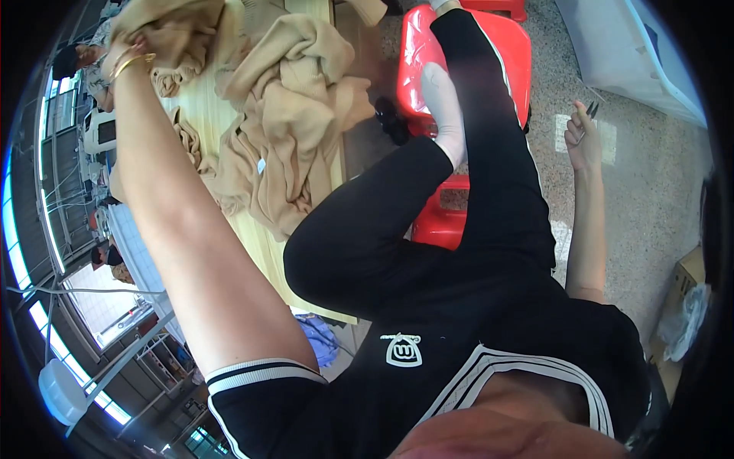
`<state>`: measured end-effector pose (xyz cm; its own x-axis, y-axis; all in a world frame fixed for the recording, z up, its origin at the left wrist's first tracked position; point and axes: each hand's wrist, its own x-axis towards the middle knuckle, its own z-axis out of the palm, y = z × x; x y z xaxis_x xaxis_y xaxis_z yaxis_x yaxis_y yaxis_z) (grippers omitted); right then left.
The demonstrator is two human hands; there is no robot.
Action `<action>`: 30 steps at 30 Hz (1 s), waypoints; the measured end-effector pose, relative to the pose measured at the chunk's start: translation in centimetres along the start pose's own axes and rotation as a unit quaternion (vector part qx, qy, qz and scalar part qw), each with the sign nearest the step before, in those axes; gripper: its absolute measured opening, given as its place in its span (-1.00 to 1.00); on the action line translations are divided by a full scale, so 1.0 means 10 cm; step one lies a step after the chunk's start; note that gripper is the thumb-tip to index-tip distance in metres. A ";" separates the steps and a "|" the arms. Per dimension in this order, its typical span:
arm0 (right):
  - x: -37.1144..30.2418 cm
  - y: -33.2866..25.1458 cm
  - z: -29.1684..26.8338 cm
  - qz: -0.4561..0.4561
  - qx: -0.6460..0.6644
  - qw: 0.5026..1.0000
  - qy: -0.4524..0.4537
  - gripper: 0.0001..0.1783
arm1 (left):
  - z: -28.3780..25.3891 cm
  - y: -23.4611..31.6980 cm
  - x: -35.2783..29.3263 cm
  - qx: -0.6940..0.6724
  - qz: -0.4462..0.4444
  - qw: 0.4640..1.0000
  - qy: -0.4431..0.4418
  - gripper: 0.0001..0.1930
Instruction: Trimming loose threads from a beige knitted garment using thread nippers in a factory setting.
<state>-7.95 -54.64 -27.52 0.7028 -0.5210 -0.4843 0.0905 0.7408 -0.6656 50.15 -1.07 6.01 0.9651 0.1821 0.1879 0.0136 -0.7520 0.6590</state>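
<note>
Stretched far out to the upper left, my left hand (130, 57) grips a tan knit garment (172, 34), lifted at the table's far end and slightly blurred. A gold bracelet circles that wrist. My right hand (583, 141) is out over the floor on the right, closed around a small pair of thread snips (592, 111) whose dark tips poke up past the fingers. A heap of tan knit fabric (287, 130) lies crumpled on the pale wooden table (256, 249) between my left arm and my legs, with a small white tag on it.
Red plastic stools (512, 46) support my raised feet. A large translucent bin (612, 46) stands at the upper right. At the right edge is a cardboard box (684, 275) with clear plastic on it. Other people (95, 76) are at the far left.
</note>
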 end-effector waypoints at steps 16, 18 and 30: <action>-0.26 0.00 0.59 0.014 -0.058 0.994 -0.091 -0.74 | 0.17 -1.43 -2.94 0.188 0.042 0.950 -0.247 -0.26; -0.29 0.05 0.69 0.020 -0.053 0.992 -0.112 -0.75 | 0.00 -1.39 -3.10 0.208 0.077 0.938 -0.266 -0.53; -0.38 -0.01 0.91 0.022 -0.059 0.985 -0.160 -0.78 | -2.34 -1.04 -3.80 -0.396 -0.018 0.907 0.142 -0.52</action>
<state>-4.22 -48.87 -20.42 0.8927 -0.3142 -0.3231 -0.0155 0.6951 -0.7187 7.26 14.66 9.06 0.8604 0.4372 0.2619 -0.2571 -0.0715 0.9637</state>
